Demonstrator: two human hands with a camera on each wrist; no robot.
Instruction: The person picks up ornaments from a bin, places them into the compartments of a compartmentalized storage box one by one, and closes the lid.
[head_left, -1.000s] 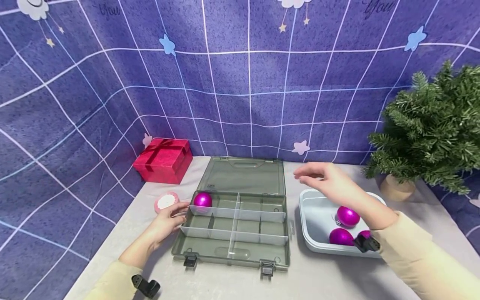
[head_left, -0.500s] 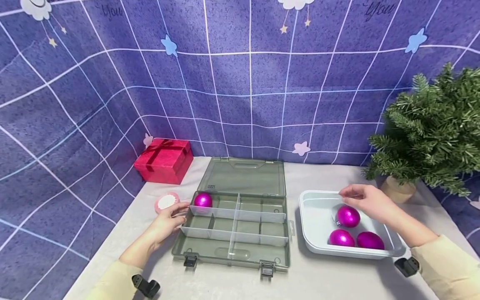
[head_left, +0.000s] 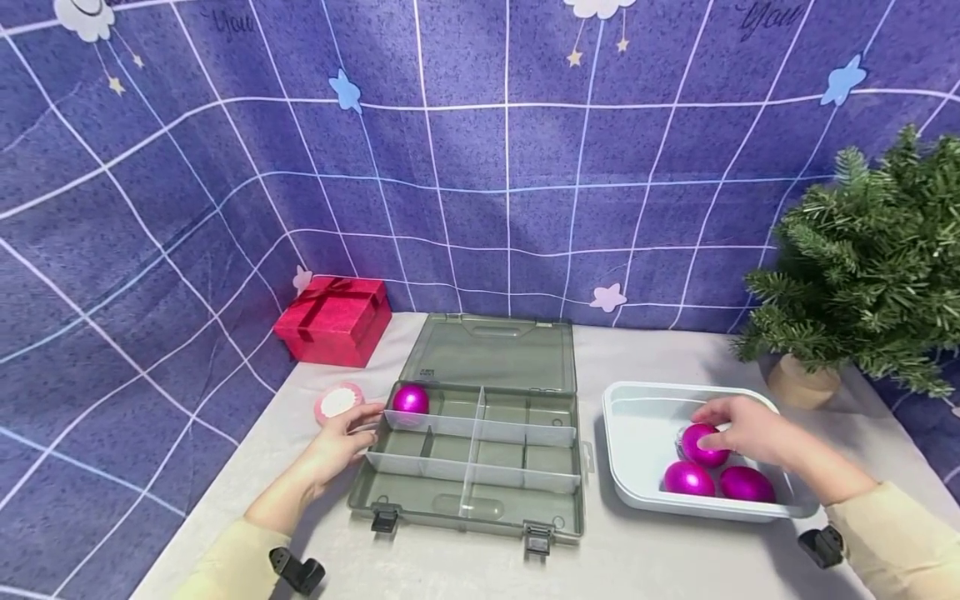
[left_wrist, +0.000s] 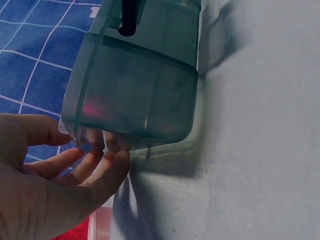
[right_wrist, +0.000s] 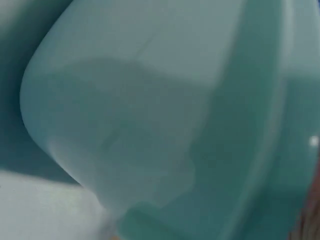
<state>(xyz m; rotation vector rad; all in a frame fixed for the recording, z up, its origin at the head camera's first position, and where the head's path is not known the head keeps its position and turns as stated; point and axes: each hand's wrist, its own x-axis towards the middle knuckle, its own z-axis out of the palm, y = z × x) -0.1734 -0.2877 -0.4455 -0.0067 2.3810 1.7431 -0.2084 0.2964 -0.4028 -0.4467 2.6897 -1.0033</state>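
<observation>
My right hand reaches into the light blue tray, its thumb and fingers round a shiny magenta Christmas bauble. Two more magenta baubles lie against it at the tray's near side. In the right wrist view the tray's pale wall fills the picture, hiding that hand. At the left side of a grey see-through compartment box, my left hand touches the wall with loosely bent fingers. One magenta bauble sits in the box's back left compartment. The lid lies folded back.
A red gift box with a dark ribbon stands at the back left. Nearer lies a round pink and white item. A small artificial fir tree on a wooden base rises behind the tray's right side. Patterned blue cloth hangs behind.
My right hand has moved right and down into the tray and taken hold of a bauble, which has shifted slightly towards me. My left hand stays at the box.
</observation>
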